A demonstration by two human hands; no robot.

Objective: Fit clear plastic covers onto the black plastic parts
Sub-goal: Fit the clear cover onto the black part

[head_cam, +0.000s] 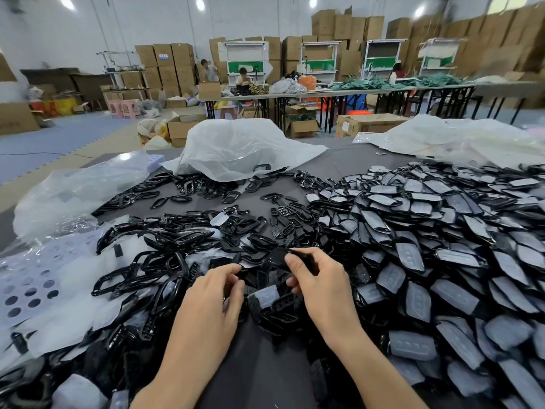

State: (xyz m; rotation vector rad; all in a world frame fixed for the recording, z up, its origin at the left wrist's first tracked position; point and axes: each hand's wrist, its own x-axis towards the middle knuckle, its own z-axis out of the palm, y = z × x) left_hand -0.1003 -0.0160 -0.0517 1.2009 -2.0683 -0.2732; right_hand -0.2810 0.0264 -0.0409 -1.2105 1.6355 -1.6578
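Over the heap point(298, 228), left grip point(218, 290) and right grip point(320, 283) tight on half-hidden black part point(275, 257).

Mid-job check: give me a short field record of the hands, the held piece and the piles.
left hand: pinches left end of black part
right hand: pinches its right end
cover on held part: cannot tell
covered parts: large pile right of the hands
black frames: heap left of the hands
plastic bag: far side, behind the heaps
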